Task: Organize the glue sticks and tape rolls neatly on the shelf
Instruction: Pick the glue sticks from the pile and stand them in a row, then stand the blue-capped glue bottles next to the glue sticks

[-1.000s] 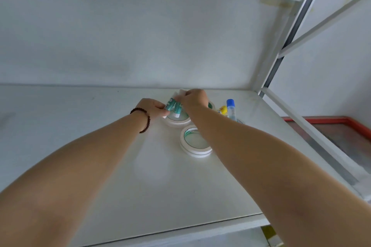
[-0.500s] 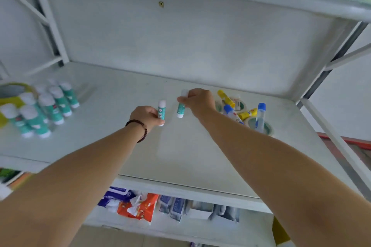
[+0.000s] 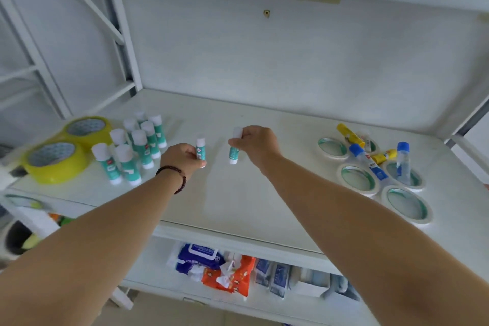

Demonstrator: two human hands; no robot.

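Observation:
My left hand (image 3: 182, 157) grips a green-and-white glue stick (image 3: 200, 149) upright above the middle of the white shelf (image 3: 238, 201). A second glue stick (image 3: 235, 149) of the same kind hangs from my right hand (image 3: 258, 144), a little to the right. Several matching glue sticks (image 3: 133, 148) stand in a group at the left, beside two yellow tape rolls (image 3: 57, 161). At the right lie several white tape rolls (image 3: 357, 178) with blue-capped (image 3: 366, 163) and yellow glue tubes (image 3: 350, 135) on and in them.
White shelf uprights (image 3: 124, 42) and a back panel (image 3: 291, 61) enclose the shelf. The lower shelf holds wipe packets (image 3: 211, 264) and small boxes (image 3: 312, 283). Bare shelf surface lies between the left glue stick group and the right tape rolls.
Both hands lifted a glue stick each from the right tape rolls and carried them leftward; the camera panned left, bringing the standing glue sticks and yellow tape into view.

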